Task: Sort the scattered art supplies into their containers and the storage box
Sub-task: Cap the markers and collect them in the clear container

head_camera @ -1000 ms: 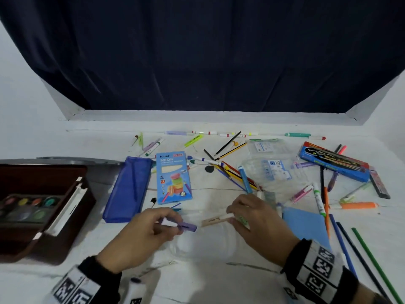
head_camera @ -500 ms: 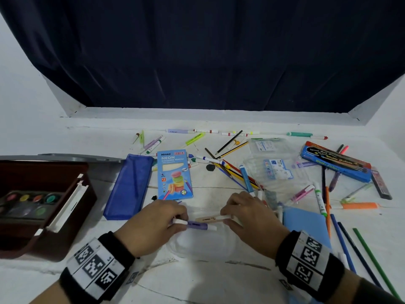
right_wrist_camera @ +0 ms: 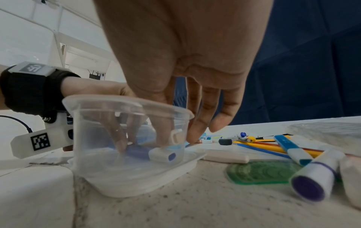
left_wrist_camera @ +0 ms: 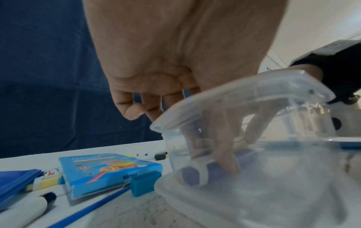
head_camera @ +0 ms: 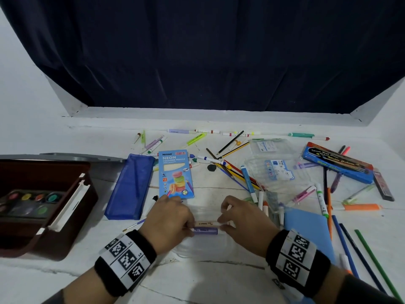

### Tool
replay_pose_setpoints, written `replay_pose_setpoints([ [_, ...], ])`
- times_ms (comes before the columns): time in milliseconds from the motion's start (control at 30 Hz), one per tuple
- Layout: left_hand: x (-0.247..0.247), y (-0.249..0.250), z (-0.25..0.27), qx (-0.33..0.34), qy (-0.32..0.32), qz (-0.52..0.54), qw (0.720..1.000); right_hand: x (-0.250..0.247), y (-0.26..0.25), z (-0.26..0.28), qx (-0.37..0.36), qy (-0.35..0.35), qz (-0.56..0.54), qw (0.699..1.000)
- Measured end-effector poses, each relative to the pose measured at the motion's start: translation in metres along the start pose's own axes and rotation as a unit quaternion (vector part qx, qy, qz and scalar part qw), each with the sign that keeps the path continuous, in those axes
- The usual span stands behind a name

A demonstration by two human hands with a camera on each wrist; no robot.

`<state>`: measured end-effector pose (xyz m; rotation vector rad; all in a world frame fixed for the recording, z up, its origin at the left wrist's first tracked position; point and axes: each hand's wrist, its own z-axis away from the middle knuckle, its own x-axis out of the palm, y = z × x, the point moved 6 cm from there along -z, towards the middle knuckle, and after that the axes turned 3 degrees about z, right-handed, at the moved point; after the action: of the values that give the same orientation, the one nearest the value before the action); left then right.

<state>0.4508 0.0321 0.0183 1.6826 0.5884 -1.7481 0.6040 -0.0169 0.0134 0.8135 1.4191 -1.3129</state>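
The light-blue pencil box (head_camera: 176, 174) reads "Ninso", "NEON", "COLOURED PENCILS" and "12". The clear pen pack (head_camera: 277, 170) bears "12". Other print is illegible.

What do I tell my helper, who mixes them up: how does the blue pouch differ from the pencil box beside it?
The pouch is plain dark blue; the pencil box is lighter blue with printed words and pictures. The pouch is longer and lies slanted; the pencil box is shorter and sits nearly straight. Both lie flat on the table, side by side, pouch on the left.
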Motion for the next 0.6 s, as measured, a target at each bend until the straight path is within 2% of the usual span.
replay_pose_setpoints([
  [300,0.007,-0.003,0.003,-0.014,0.027,0.023,0.999,0.012,-0.002,-0.006,0.014,0.003,0.010,1.000],
  [433,0.007,-0.004,0.004,-0.007,0.033,0.032,0.999,0.007,0.002,-0.004,-0.011,0.008,-0.013,1.000],
  [500,0.002,-0.006,0.004,-0.006,0.047,0.063,0.997,0.000,0.007,-0.006,-0.017,0.019,-0.052,0.998],
  [600,-0.013,-0.023,0.001,-0.023,0.099,0.165,0.981,-0.018,0.016,-0.011,-0.029,0.082,-0.127,0.988],
])
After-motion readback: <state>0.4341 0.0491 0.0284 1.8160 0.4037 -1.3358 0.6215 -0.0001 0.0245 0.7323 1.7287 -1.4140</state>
